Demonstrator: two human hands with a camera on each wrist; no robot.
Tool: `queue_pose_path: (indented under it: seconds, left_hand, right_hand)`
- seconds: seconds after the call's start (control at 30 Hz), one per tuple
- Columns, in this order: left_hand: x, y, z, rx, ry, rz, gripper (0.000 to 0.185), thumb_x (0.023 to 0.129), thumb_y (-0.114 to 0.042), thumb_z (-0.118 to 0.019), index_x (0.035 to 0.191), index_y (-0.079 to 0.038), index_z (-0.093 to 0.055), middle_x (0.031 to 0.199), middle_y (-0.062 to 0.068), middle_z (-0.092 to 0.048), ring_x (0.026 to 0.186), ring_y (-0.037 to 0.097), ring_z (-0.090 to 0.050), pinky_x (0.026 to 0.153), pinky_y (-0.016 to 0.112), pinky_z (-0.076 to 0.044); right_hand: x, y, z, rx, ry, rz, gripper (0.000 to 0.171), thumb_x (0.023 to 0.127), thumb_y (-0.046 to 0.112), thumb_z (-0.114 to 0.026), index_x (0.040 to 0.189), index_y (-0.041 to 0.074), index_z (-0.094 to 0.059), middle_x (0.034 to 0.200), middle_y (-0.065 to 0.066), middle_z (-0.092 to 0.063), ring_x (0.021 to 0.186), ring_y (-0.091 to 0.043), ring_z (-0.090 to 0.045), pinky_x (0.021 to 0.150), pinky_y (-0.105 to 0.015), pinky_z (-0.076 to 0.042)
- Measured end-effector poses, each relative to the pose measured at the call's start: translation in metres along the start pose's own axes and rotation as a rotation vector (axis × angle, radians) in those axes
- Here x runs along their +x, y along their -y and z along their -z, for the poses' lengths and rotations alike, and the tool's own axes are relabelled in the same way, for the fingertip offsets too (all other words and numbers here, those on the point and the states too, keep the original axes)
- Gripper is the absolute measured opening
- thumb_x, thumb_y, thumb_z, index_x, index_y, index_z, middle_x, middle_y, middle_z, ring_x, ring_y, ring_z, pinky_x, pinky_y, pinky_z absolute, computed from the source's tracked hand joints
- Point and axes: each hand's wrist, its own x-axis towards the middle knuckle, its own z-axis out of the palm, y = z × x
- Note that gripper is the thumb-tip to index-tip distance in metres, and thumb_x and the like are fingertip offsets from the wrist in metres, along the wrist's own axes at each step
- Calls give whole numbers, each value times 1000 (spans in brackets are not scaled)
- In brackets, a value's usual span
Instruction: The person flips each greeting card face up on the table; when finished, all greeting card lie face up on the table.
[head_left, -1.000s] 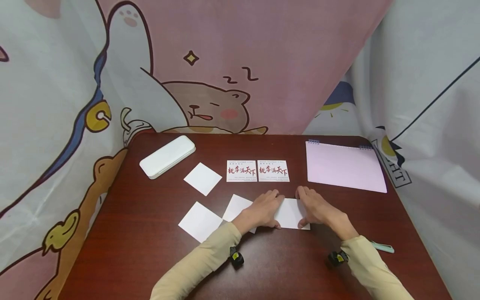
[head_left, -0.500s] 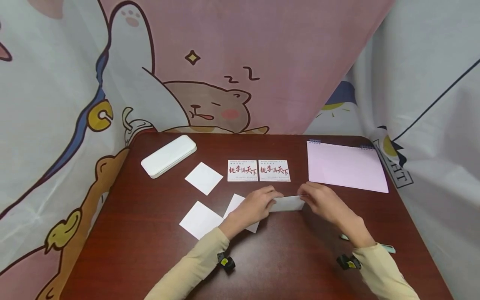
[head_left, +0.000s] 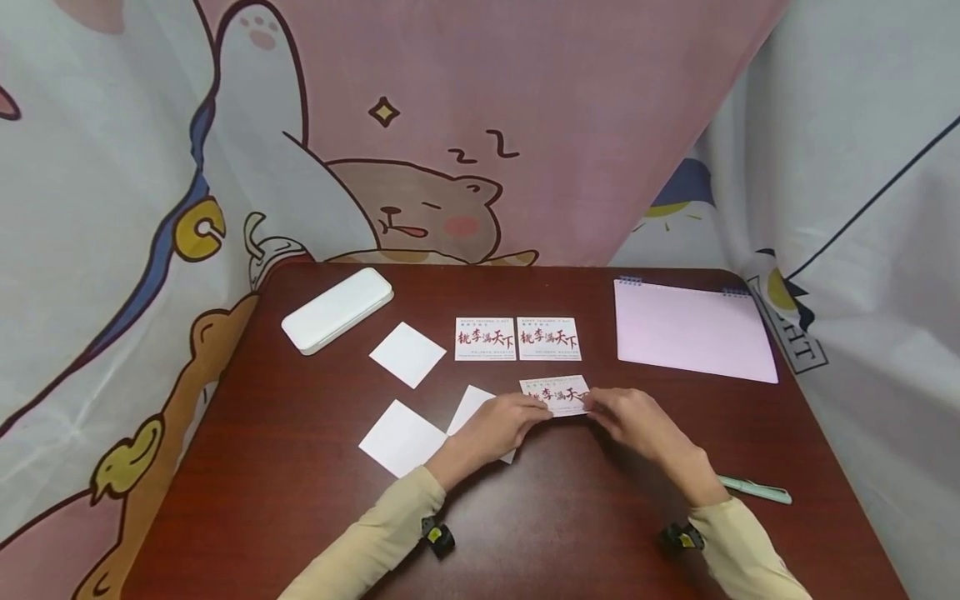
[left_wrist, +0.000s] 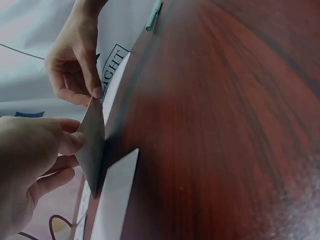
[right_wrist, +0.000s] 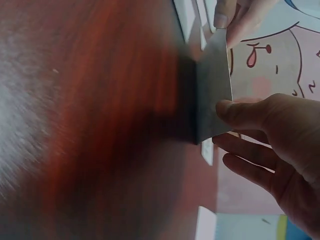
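Observation:
Between my two hands is a square card [head_left: 558, 393] printed with red characters, tilted up off the table. My left hand [head_left: 506, 423] pinches its left side and my right hand [head_left: 637, 421] pinches its right side, thumbs on the blank underside, as both wrist views show. Beyond it lie two matching printed cards, a left one [head_left: 485, 339] and a right one [head_left: 548, 339], side by side. Blank white cards lie to the left: one [head_left: 407, 355] farther back, one [head_left: 402, 439] nearer, and one [head_left: 469, 406] partly hidden under my left forearm and hand.
A white case [head_left: 337, 311] lies at the back left. At the back right is a pink spiral-bound pad [head_left: 693, 331]. A pale green pen [head_left: 756, 489] rests beside my right forearm. Printed cloth hangs around the dark red table [head_left: 555, 533].
The card lay blank side up under both hands. They have lifted it and turned it over, so its printed side now faces up. The pen shows more as the right forearm shifted.

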Motion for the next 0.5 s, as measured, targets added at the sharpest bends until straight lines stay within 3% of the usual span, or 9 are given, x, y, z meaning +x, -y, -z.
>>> queue_pose_path:
  seconds: [0.27,0.5]
  left_hand:
    - [-3,8,-11,-36,19,40,18,98,-13,-66,110,-15,-79,121,-2,-75,114,13,-69,102,27,-52]
    - [-2,10,-17,-44,16,53,17,98,-14,-66,110,-15,-79,121,-2,-75,115,13,-69,104,25,-50]
  right_hand:
    - [-7,-7,-23,-35,-40,-14,21,78,3,-84,96,8,-77,94,-4,-78,86,-20,-75,72,-40,-60]
    - [-10,-8,-28,-37,-30,-55,22,77,5,-85,98,9,-79,94,-4,-78,85,-21,-75,73,-42,-60]
